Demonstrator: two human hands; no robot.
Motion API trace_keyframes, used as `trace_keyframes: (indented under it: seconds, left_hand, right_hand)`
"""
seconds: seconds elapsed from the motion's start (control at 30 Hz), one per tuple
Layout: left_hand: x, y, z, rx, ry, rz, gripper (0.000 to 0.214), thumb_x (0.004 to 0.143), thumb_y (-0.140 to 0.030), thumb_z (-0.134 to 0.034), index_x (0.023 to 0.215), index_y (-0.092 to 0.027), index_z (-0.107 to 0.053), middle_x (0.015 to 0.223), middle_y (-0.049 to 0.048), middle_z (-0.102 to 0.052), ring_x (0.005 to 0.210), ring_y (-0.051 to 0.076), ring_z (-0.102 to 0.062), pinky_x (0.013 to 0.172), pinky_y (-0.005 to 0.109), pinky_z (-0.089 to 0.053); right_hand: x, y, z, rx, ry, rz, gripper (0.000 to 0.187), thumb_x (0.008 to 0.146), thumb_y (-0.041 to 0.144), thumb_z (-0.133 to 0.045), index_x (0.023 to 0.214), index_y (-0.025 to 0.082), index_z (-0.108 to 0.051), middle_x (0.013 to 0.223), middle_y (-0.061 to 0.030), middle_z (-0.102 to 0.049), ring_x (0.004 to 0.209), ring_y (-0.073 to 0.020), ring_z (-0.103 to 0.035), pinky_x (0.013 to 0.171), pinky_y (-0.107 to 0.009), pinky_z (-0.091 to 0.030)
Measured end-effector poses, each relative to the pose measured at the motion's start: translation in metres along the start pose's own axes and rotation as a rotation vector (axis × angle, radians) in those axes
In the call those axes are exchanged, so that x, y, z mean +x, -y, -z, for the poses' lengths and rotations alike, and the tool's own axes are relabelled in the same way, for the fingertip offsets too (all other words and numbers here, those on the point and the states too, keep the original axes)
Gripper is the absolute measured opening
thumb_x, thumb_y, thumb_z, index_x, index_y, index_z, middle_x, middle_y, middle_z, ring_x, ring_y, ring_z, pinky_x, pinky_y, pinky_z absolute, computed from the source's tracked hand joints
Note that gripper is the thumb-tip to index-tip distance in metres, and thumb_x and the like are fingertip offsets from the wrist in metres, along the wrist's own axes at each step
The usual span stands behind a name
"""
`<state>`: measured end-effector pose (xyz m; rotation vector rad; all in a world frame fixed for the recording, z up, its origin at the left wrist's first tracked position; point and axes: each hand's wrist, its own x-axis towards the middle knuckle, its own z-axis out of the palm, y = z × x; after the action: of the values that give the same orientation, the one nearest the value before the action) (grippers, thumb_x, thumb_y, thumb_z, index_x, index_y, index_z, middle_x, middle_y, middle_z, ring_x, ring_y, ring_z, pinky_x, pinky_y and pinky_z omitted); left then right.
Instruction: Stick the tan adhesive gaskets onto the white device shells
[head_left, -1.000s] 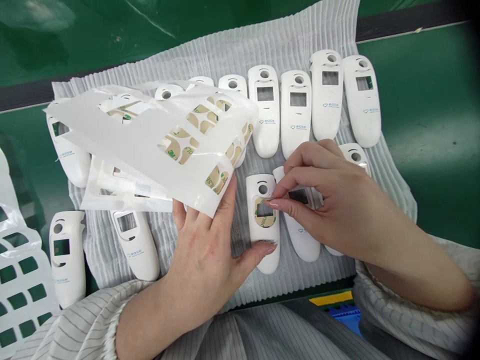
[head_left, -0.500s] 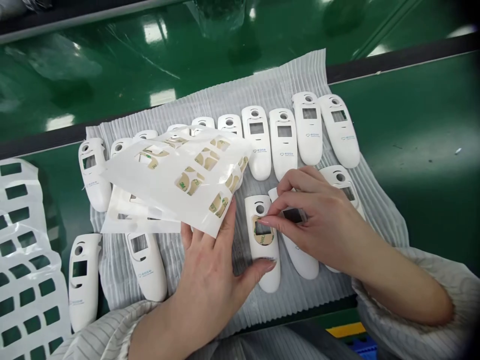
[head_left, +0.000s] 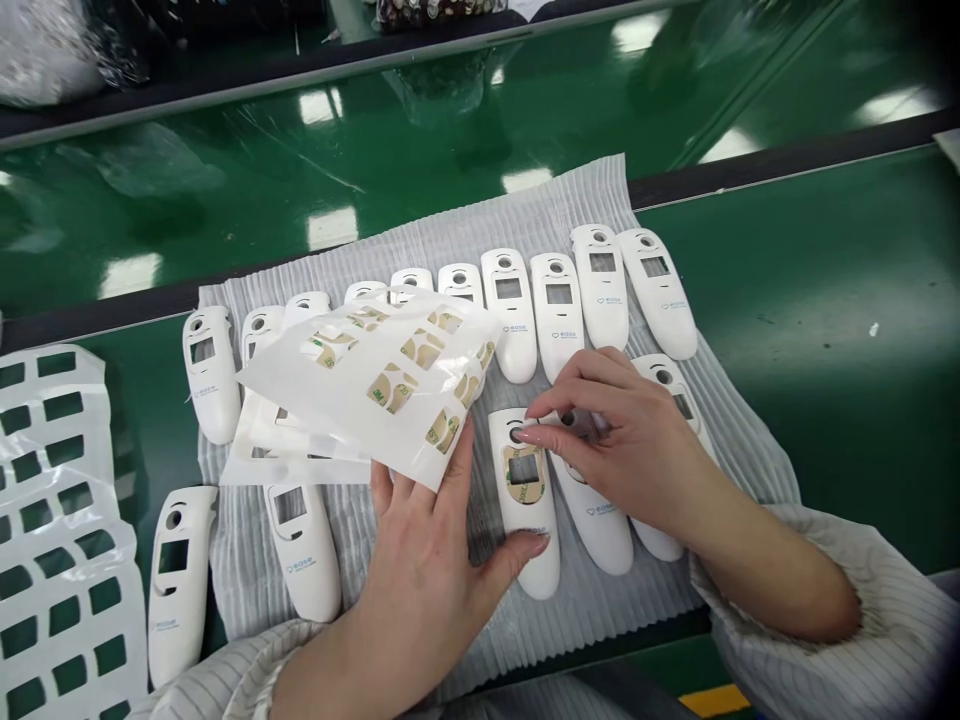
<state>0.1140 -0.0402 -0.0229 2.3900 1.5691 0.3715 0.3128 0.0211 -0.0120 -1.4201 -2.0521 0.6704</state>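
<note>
White plastic housings [head_left: 601, 285], at least fifteen showing, lie mostly on one ribbed foam mat [head_left: 551, 210]. Your left hand [head_left: 420, 575] clamps at least two adhesive sheets [head_left: 337, 402] between its fingers, thumb resting on the front housing [head_left: 525, 516]. One tan adhesive ring [head_left: 534, 493] surrounds that housing's window. Your right hand [head_left: 637, 440] brings thumb and forefinger close together by its round hole; whether they pinch anything, I cannot tell. One cut-out sheet [head_left: 97, 455] lies left on the green worktop [head_left: 787, 330]; a plastic bag [head_left: 45, 55] sits beyond.
</note>
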Motion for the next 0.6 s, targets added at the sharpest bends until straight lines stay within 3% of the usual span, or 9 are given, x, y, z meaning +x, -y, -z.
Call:
trace_keyframes:
  seconds: [0.13, 0.37, 0.6]
  left_hand:
    - [0.000, 0.000, 0.000, 0.002, 0.000, -0.001, 0.089, 0.084, -0.059, -0.057, 0.148, -0.008, -0.022, 0.148, 0.0209, -0.041, 0.139, 0.038, -0.031, 0.111, 0.058, -0.021]
    - [0.000, 0.000, 0.000, -0.024, -0.002, 0.000, 0.089, 0.084, -0.057, -0.060, 0.148, -0.008, -0.023, 0.150, 0.0194, -0.037, 0.142, 0.037, -0.022, 0.112, 0.058, -0.021]
    - [0.000, 0.001, -0.002, -0.024, -0.012, -0.004, 0.089, 0.084, -0.057, -0.060, 0.147, -0.006, -0.024, 0.150, 0.0192, -0.038, 0.142, 0.037, -0.021, 0.113, 0.059, -0.019]
  right_hand:
    - [0.001, -0.001, 0.006, 0.082, 0.077, -0.046, 0.009, 0.080, 0.020, -0.071, 0.072, 0.022, -0.070, 0.075, -0.0032, -0.054, 0.076, -0.0190, -0.049, 0.059, -0.031, -0.045]
    - [-0.002, 0.005, 0.008, 0.101, 0.225, -0.054, 0.005, 0.082, 0.022, -0.069, 0.078, 0.022, -0.070, 0.084, -0.0041, -0.054, 0.085, -0.0204, -0.049, 0.071, -0.035, -0.047]
    - [-0.002, 0.009, 0.003, 0.118, 0.222, -0.030, 0.010, 0.081, 0.015, -0.069, 0.073, 0.021, -0.066, 0.081, -0.0032, -0.054, 0.083, -0.0198, -0.049, 0.068, -0.034, -0.047]
